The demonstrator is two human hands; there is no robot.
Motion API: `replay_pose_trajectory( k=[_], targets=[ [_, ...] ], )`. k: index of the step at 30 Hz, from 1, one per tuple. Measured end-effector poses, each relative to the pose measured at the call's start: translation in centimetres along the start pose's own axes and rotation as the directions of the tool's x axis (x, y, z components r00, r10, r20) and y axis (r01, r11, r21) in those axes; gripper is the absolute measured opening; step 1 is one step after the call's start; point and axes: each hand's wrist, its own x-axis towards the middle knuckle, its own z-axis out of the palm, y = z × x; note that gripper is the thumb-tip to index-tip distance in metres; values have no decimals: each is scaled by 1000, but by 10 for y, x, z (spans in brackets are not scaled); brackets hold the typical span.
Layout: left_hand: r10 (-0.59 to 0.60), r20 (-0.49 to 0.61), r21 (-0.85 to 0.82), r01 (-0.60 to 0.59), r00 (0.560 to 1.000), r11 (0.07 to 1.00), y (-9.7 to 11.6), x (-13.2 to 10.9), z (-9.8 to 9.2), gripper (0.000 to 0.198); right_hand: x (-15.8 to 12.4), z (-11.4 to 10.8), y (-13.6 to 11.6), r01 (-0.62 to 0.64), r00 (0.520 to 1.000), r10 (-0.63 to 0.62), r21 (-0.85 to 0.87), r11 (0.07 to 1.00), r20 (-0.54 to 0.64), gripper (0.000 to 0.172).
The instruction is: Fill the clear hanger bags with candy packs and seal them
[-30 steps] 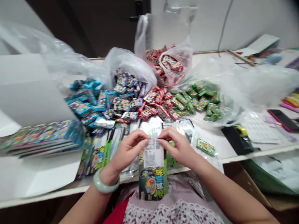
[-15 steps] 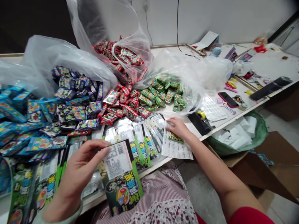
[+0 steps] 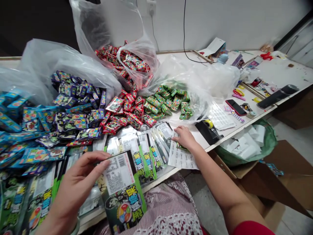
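Observation:
My left hand (image 3: 73,186) pinches the top left corner of a printed candy pouch (image 3: 124,199), black and green with a white barcode label, tilted over my lap. My right hand (image 3: 184,138) is bent over a white sticker sheet (image 3: 183,160) at the table's front edge, thumb and forefinger near its upper left side. Under its curled fingers a bit of a small green candy packet (image 3: 182,147) shows; the hand hides most of it. Between the hands lie several more flat pouches (image 3: 146,156), overlapping along the edge.
Blue (image 3: 34,119), purple (image 3: 73,93), red (image 3: 129,114) and green packets (image 3: 168,101) are heaped behind, partly inside clear plastic bags (image 3: 49,58). To the right are a tape dispenser (image 3: 210,132), a phone (image 3: 236,107), a green waste bag (image 3: 269,147) and cardboard boxes (image 3: 281,173).
The view has shifted slightly. My left hand and its pouch sit a little lower and further left; my right hand stays over the sticker sheet, covering more of the green packet.

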Motion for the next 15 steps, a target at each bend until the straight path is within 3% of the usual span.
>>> replay_pose_trajectory(
  k=[15],
  targets=[
    [-19, -4, 1, 19, 1000, 1000, 3, 1, 5, 15, 4, 5, 13, -23, 997, 33, 131, 991, -76, 16]
  ],
)
